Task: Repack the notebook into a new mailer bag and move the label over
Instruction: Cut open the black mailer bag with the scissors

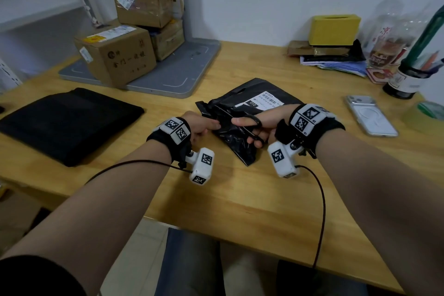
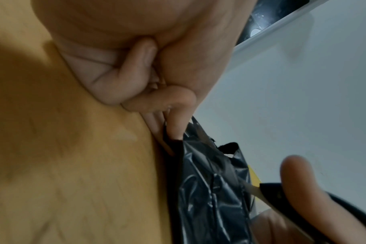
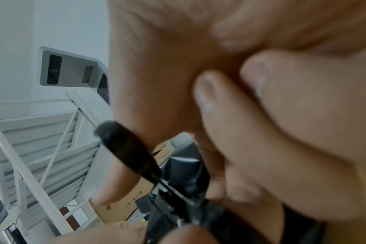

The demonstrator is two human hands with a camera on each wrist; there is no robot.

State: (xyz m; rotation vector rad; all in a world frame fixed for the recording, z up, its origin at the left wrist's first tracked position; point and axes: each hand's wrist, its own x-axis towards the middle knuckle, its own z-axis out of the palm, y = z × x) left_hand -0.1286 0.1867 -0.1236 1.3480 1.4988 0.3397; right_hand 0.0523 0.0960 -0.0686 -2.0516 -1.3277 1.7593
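A crumpled black mailer bag (image 1: 240, 146) lies mid-table, its white shipping label (image 1: 264, 101) stuck on the far part. My left hand (image 1: 211, 126) pinches the bag's near-left edge between thumb and fingers (image 2: 175, 128), lifting the plastic (image 2: 209, 189). My right hand (image 1: 249, 131) holds black-handled scissors (image 1: 258, 124), thumb and fingers through the loops (image 3: 125, 148), with the blades at the bag's edge (image 3: 184, 166) close to the left fingers. The scissor blade (image 2: 257, 191) shows in the left wrist view. No notebook is visible; the bag hides whatever is inside.
A flat black folded item (image 1: 69, 122) lies at the left. Cardboard boxes (image 1: 120, 55) sit on a grey scale platform (image 1: 182, 74) behind. A phone (image 1: 370, 115), pen holder (image 1: 408, 79), yellow box (image 1: 334, 29) and papers stand at the right.
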